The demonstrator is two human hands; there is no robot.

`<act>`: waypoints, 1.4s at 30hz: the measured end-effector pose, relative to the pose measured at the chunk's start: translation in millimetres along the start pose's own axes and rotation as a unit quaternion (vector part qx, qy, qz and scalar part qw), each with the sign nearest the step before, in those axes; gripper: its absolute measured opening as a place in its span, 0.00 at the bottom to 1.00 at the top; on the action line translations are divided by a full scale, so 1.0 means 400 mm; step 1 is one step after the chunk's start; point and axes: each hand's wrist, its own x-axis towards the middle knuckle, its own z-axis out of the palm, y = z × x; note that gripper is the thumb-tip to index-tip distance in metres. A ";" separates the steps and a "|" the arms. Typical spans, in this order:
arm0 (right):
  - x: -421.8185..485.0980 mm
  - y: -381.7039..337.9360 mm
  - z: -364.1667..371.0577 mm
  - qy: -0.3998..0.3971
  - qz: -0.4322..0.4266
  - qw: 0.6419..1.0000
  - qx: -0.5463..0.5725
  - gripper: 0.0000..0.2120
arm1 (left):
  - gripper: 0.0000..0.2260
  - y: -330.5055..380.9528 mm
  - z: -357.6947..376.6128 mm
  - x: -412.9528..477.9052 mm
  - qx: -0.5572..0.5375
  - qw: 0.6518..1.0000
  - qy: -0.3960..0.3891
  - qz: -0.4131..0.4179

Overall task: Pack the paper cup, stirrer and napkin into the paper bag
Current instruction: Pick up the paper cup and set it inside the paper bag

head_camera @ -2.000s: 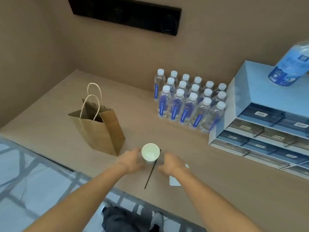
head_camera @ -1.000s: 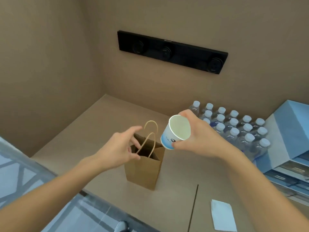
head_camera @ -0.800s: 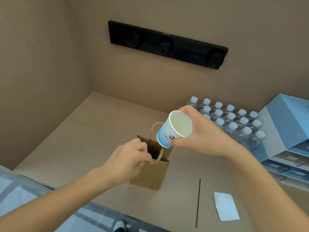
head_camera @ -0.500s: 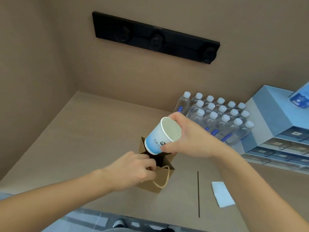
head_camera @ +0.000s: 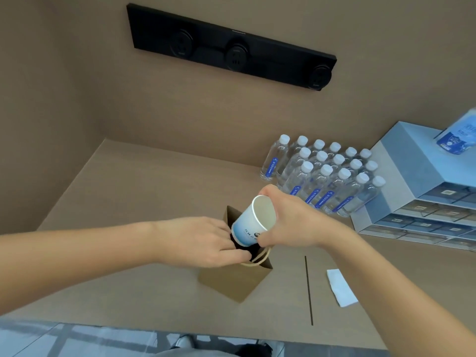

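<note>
At centre frame my right hand [head_camera: 291, 225] grips the white-and-blue paper cup [head_camera: 251, 225] by its rim, tilted, base dipping into the mouth of the brown paper bag [head_camera: 235, 279]; my left hand [head_camera: 203, 240] pinches the bag's near edge open. Lower right on the tan counter [head_camera: 134, 191] lie the thin dark stirrer [head_camera: 308, 289] and white folded napkin [head_camera: 341, 287], near each other but apart

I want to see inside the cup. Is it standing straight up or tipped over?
Tipped. The right hand holds the paper cup slanted, bottom down in the paper bag, rim up toward the camera. It looks empty inside.
</note>
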 end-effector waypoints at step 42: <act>0.283 -0.112 0.216 -0.341 -0.027 0.856 -0.388 0.14 | 0.10 -0.008 0.089 -0.188 -0.018 0.991 0.079 -0.105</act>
